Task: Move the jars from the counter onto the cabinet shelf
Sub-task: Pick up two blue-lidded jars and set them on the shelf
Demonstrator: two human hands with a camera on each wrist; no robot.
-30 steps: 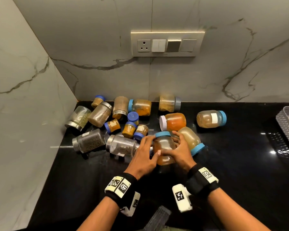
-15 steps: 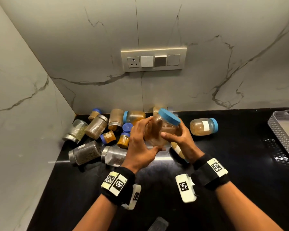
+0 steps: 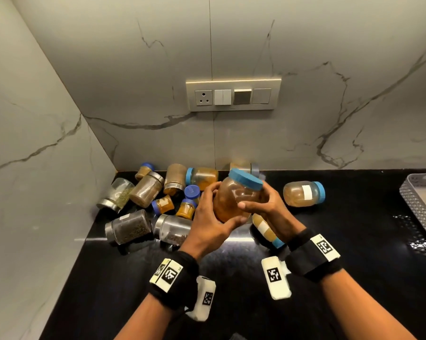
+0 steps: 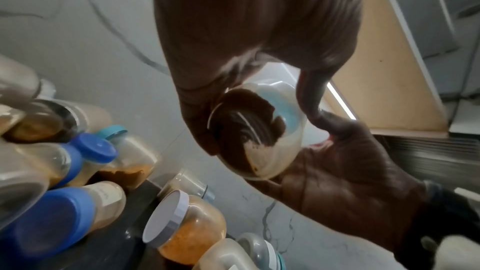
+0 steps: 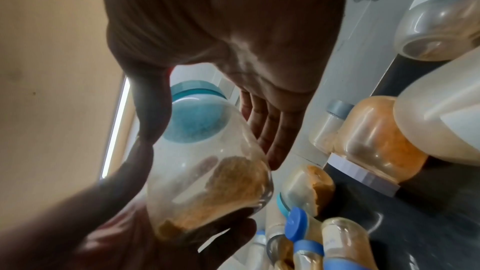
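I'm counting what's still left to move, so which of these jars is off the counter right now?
Only the blue-lidded jar of brown powder, gripped between left hand and right hand; the rest lie on the counter.

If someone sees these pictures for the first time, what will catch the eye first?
First, the jar with a blue lid, lifted above the counter and tilted, held between the left hand and right hand. Next, the pile of jars lying on their sides in the corner behind it. Then the switch plate on the marble wall above.
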